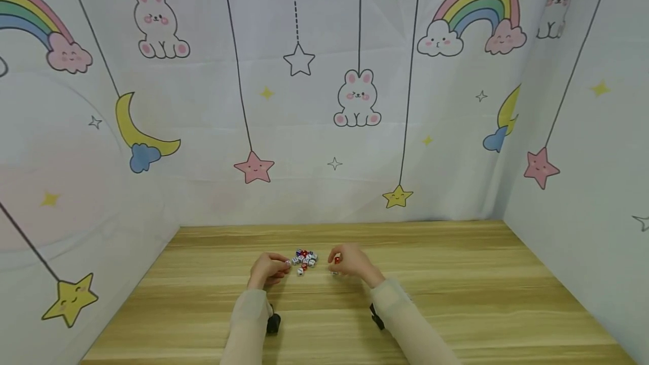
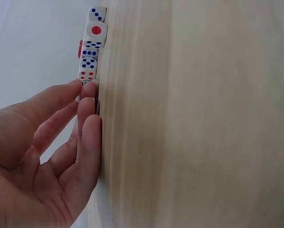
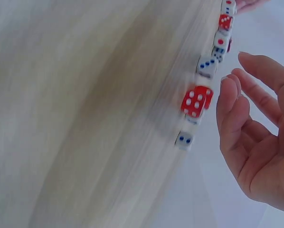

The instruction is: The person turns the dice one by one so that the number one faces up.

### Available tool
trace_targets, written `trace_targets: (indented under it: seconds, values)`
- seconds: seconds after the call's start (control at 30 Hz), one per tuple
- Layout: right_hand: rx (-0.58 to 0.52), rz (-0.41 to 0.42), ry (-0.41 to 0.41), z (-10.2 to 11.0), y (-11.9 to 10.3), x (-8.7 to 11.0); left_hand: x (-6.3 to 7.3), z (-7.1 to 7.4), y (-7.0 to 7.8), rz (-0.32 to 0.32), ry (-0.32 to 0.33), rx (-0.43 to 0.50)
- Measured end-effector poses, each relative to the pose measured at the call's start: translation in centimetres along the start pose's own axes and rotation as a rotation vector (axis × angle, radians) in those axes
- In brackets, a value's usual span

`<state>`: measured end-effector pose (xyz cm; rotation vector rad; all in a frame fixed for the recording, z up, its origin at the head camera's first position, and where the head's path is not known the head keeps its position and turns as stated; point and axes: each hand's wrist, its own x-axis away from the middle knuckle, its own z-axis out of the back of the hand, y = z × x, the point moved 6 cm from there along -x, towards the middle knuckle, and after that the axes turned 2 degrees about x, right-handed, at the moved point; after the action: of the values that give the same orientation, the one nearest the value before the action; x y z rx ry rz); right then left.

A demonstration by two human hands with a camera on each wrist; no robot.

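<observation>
Across the far side of the scene, and along its left and right, stands a white fabric backdrop (image 1: 314, 196) printed with rainbows (image 1: 474, 13), seated rabbits (image 1: 357, 100) and smiling stars (image 1: 254, 168). At its foot extends a wood-grained tabletop (image 1: 324, 331), banded from left to right in pale and darker tones. Two cream sleeves (image 1: 405, 320) enter from the near edge, with a black wrist-worn device (image 1: 274, 323) visible at the left one. The left hand (image 1: 270, 268) and right hand (image 1: 352, 261) flank a loose cluster of dice (image 1: 305, 258), mostly white with a few red, which rests on the tabletop between them toward the far edge. Thumb and index finger of the left hand are pinched together on a white die (image 1: 288, 263) at the left margin of the cluster. The right hand, to the right of the cluster, has its fingers loosely bent and clamped on nothing; in the right wrist view they are just beside a red die (image 3: 193, 101) showing six white pips, partly overlapping a second red die (image 3: 208, 94). A white die with two blue pips (image 3: 184, 139) lies near this pair.
</observation>
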<state>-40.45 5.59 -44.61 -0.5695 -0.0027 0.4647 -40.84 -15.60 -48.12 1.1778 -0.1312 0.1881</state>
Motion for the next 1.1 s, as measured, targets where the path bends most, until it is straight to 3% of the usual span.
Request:
trace_targets:
  seconds: [0.47,0.8,1.1]
  values:
    - [0.016,0.026,-0.070,-2.8,-4.6,-1.3,0.0,0.1,-0.2,0.007,0.001,0.003]
    - [0.089,0.042,-0.105,-4.2,-5.4,-1.2,0.1,-0.1,0.1,-0.024,-0.028,-0.006]
    - [0.028,0.023,-0.123,-4.2,-5.3,-1.0,0.0,-0.1,0.1,-0.006,-0.040,-0.009]
